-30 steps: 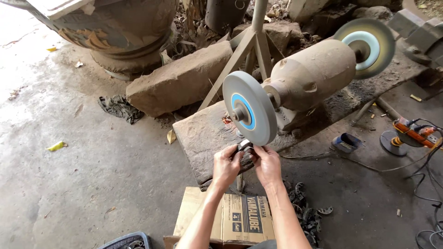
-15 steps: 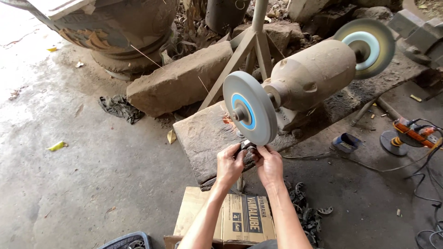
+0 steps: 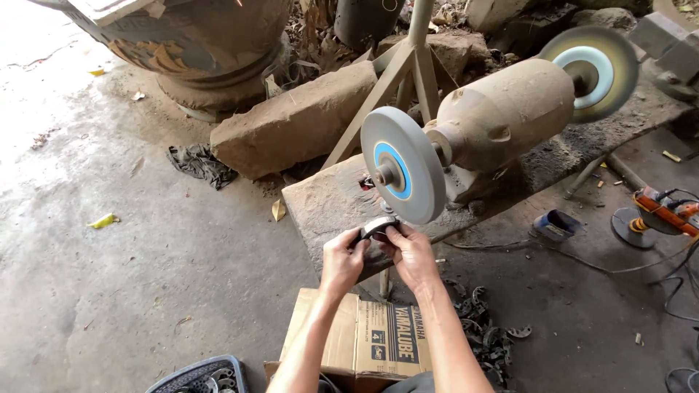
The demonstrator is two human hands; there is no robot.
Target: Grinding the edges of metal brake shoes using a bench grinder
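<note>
Both my hands hold a small curved dark metal part (image 3: 378, 227) just below the near grey grinding wheel (image 3: 403, 164) of a dusty bench grinder (image 3: 502, 120). My left hand (image 3: 344, 260) grips the part's left end. My right hand (image 3: 412, 254) grips its right end, fingers partly covering it. The part's top edge sits close to the wheel's lower rim; I cannot tell whether it touches. A second wheel (image 3: 591, 71) spins at the grinder's far end.
The grinder stands on a stone slab (image 3: 328, 207). A cardboard box (image 3: 371, 338) lies under my forearms, several metal parts (image 3: 488, 338) heaped to its right. A basket (image 3: 196, 375) is at the bottom left, an orange power tool (image 3: 666, 211) at right, a big pot (image 3: 196, 44) behind.
My hands have lifted the metal part a little, from below the wheel up towards its lower rim. The grinder and the rest have stayed in place.
</note>
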